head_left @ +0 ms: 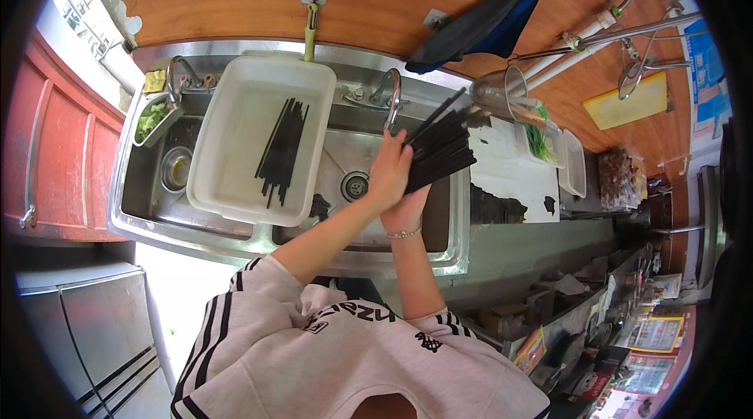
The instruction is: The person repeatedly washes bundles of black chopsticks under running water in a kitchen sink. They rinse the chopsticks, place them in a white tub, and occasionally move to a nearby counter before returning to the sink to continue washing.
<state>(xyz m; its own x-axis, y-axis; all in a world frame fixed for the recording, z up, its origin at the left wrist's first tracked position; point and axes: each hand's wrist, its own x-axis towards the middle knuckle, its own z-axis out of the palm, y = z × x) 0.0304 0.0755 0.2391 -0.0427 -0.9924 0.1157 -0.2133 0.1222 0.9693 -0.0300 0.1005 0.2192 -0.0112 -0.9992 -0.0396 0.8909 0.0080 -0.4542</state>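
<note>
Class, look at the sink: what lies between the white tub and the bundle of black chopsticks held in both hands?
In the head view, the faucet and bare steel basin with its drain lie between the white tub and the chopstick bundle.

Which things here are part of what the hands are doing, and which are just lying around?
In hand: bundle of black chopsticks, left hand, right hand, white tub holding more chopsticks, sink.
Lying about: cutting board, glass jug, dark cloth.
</note>
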